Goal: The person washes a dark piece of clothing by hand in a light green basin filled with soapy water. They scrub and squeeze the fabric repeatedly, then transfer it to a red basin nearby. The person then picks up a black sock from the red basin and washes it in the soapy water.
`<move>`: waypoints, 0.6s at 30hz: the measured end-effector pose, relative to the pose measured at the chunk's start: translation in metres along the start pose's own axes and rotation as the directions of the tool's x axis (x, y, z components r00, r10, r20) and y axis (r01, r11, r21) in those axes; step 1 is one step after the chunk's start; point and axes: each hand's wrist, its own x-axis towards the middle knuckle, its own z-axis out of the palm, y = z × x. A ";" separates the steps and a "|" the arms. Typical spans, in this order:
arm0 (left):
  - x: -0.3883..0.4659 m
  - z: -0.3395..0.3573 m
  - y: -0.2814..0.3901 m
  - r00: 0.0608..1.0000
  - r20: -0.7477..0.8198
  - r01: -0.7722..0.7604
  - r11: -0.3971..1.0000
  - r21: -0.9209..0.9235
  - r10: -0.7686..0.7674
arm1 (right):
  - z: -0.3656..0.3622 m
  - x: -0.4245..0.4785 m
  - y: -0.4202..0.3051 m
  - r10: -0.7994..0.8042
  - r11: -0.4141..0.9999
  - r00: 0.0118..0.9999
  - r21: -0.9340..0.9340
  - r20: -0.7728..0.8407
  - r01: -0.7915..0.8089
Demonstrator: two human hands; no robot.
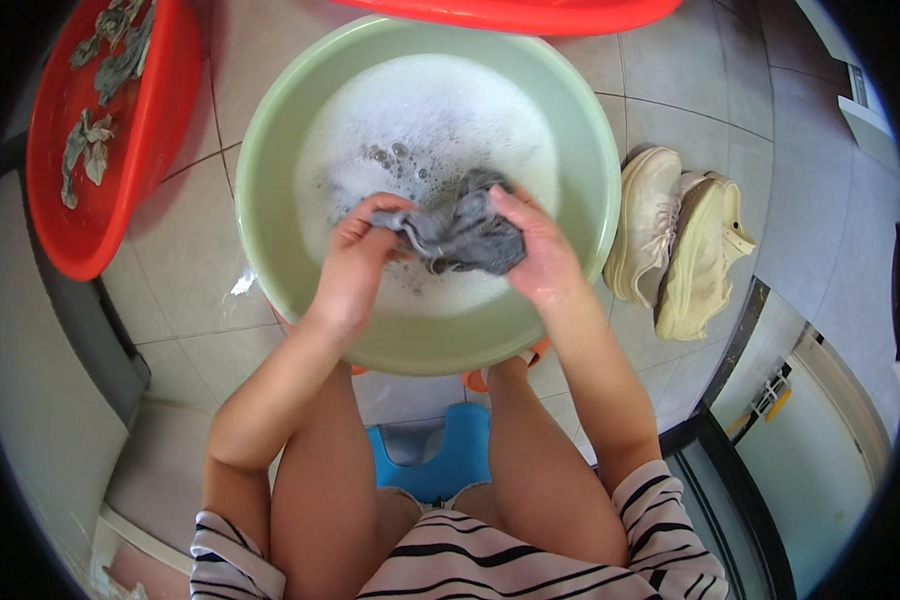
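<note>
A wet grey cloth item (472, 232), bunched and partly blurred, is stretched between my hands over a pale green basin (270, 150). My left hand (364, 255) pinches its narrow end between thumb and fingers. Around the bulkier end, my right hand (536, 244) is closed, with the thumb on top. White suds (420, 97) cover the water in the basin, with larger bubbles just beyond the cloth. Whether the cloth's underside touches the suds is hidden.
At the left, a red basin (157, 127) holds several wet grey cloth pieces (82, 154). Another red basin (525, 11) borders the far side. White sneakers (649, 217) and a cream clog (697, 270) rest on the tiles at right. A blue stool (427, 476) is under me.
</note>
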 end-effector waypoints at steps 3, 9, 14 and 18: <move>0.025 -0.005 -0.003 0.996 -0.079 -0.017 0.978 0.209 0.034 | -0.014 0.009 -0.017 -0.217 0.953 0.973 -0.234 -0.076 0.194; 0.066 0.016 -0.008 0.959 0.164 -0.250 0.418 0.873 0.231 | -0.059 0.069 0.006 -0.528 0.519 0.844 -0.752 0.093 0.407; 0.106 -0.007 -0.021 0.956 0.134 -0.140 0.005 0.990 0.262 | -0.027 0.094 0.022 -0.604 0.454 0.771 -0.882 -0.201 0.126; 0.100 -0.001 -0.021 0.949 0.292 -0.264 -0.207 0.942 0.117 | -0.033 0.103 0.026 -0.669 0.087 0.739 -0.981 0.072 0.175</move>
